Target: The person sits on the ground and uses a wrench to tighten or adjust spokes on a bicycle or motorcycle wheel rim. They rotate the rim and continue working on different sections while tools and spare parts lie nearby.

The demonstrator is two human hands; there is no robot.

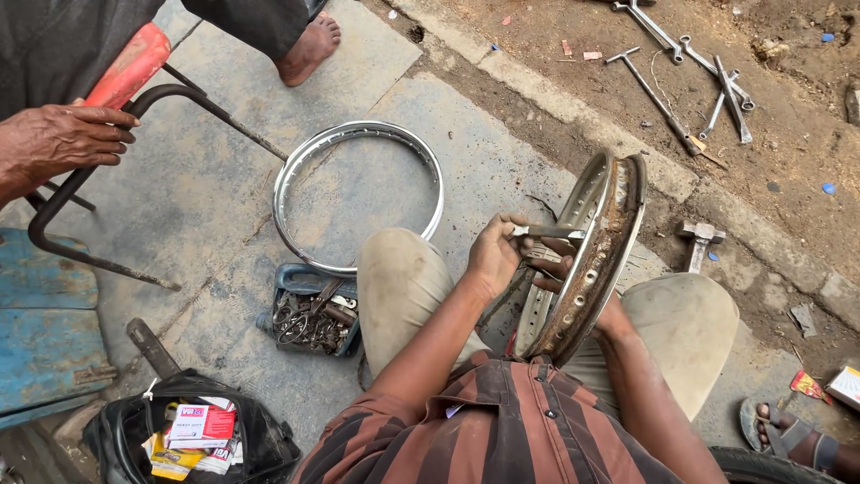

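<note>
Rust is coating the rim (598,260) at frame centre; left hand (491,255) is pinching a tool (548,232), which may slip; right hand (573,273), behind the rim, grip unclear.

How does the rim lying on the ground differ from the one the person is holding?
The ground rim is shiny, clean silver; the held rim is rusty brown inside. The ground rim lies flat on the concrete, untouched; the held rim stands on edge between the person's knees, with the left hand and right hand at it, the left pinching a thin metal piece. Both are bare round metal wheel rims.
</note>
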